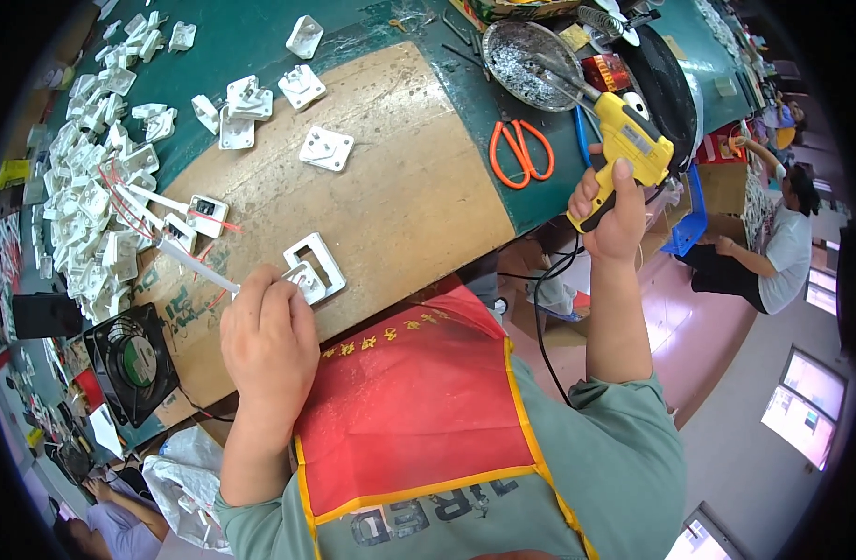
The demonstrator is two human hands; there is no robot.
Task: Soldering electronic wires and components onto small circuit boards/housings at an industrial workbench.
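My right hand (615,210) is wrapped round the handle of a yellow soldering gun (633,140). The gun's metal front end reaches over a round metal pan (503,47) holding silvery scraps. Low over the wooden board, my left hand (269,336) pinches a small white plug piece (305,282), partly hidden by the fingers. A white cable (196,264) runs from those fingers to the upper left. Beside the fingertips lies a white square frame (327,261) with an opening. White plug housings with dark insides (207,215) and red wires rest left of it.
A heap of white plug parts (83,205) covers the table's left. Several loose ones, including a square plug (326,148), lie farther back. Orange-handled scissors (521,154) lie near the pan. A black fan (132,359) stands at the board's left end. A black cord (540,317) hangs below the gun.
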